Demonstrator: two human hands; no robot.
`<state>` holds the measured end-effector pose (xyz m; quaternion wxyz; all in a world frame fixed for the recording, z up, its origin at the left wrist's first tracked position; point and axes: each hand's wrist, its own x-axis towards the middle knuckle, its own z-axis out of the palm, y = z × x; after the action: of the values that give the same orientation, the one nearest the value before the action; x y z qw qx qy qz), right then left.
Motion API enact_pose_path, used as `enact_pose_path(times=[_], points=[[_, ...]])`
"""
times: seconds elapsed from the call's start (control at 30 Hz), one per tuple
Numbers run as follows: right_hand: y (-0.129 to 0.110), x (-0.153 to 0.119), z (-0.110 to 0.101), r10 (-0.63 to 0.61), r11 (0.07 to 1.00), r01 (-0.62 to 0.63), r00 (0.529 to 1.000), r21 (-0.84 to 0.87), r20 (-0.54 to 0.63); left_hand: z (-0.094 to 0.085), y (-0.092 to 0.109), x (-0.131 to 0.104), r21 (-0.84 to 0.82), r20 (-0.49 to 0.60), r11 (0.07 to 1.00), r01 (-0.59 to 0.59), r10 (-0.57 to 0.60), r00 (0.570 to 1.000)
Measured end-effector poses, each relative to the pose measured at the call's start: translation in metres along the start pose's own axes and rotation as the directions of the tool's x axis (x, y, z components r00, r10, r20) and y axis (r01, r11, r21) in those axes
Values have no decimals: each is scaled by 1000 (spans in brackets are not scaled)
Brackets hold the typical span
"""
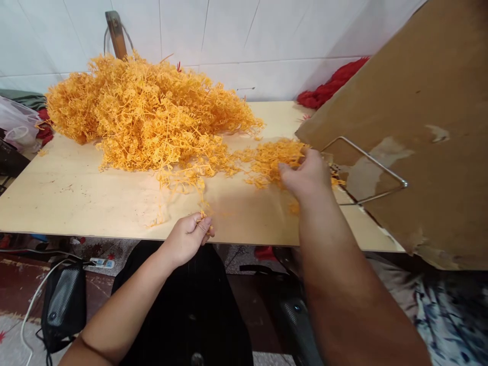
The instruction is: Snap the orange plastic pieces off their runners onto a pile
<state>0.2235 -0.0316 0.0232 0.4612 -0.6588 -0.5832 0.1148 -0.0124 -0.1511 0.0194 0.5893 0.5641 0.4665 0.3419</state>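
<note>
Two bare arms reached up from the bottom of the frame. Low in the middle, the left hand had its fingers closed on a tiny orange piece, pinched at the near edge of the wooden table. Up and to the right, the right hand lay on a small orange clump. Its fingers were curled down into the strands, gripping some of them.

That small clump sat in the middle right of the frame, just beside the big orange pile, with loose bits trailing between them. The big pile filled the upper left of the table and was much larger than the small clump. So it looked like only a little had been pulled away, and most was left to go through.

At the right of the frame a large brown cardboard sheet leaned over the table, with a thin bent wire frame on it. Red strands lay behind it by the white tiled wall. A black bag sat on the floor at the lower left.
</note>
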Motion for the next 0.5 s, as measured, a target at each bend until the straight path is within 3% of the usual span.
enact_pose_path(times=[0.1, 0.2, 0.27, 0.37, 0.43, 0.5], points=[[-30, -24, -2, -124, 969, 112, 991, -219, -43, 1, -1, 2, 20, 10, 1000, -3, 3, 1000], [-63, -44, 2, -335, 910, 306, 940, -278, -59, 2, -2, 5, 81, 4, 996, -32, 32, 999], [-75, -50, 4, -339, 909, 322, 941, -266, -20, 2, -3, 7, 126, -8, 991, -51, 53, 999], [-84, -61, 4, -223, 966, 246, 948, -81, 226, 3, -5, 9, 156, -18, 987, -49, 53, 998], [-90, -73, 5, -170, 983, 181, 868, 23, 467, 4, -6, 10, 165, -18, 985, -56, 60, 998], [-95, -83, 9, -151, 988, 139, 740, 70, 655, 4, -7, 10, 188, -27, 979, -82, 89, 996]])
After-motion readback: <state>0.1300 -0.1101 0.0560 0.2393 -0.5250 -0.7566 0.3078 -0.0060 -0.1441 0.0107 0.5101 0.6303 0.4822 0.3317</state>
